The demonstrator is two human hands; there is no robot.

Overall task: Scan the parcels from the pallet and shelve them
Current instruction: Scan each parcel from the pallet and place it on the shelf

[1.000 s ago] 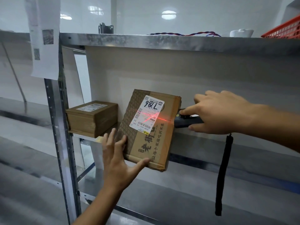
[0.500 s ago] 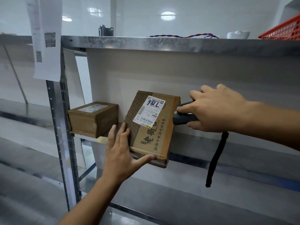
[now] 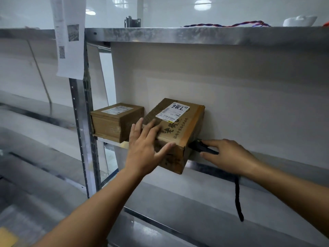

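A brown cardboard parcel [image 3: 179, 127] with a white label marked 786 lies flat on the metal shelf [image 3: 219, 166], its near corner jutting over the shelf's front edge. My left hand [image 3: 146, 148] grips its near left corner, fingers spread over the top and thumb on the front face. My right hand [image 3: 229, 155] holds a black handheld scanner [image 3: 201, 147] just right of the parcel, low against the shelf; a black wrist strap [image 3: 237, 198] hangs from it. A second, smaller parcel [image 3: 115, 122] sits on the shelf to the left.
A steel upright [image 3: 83, 132] stands left of the parcels, with a paper sheet of QR codes [image 3: 69, 38] hanging on it. The shelf above [image 3: 195, 35] carries a twisted red-blue cable and a white object. A lower shelf runs beneath.
The parcel went from tilted upright in front of the shelf to lying flat on it. The scanner's red beam went out and my right hand dropped down beside the parcel.
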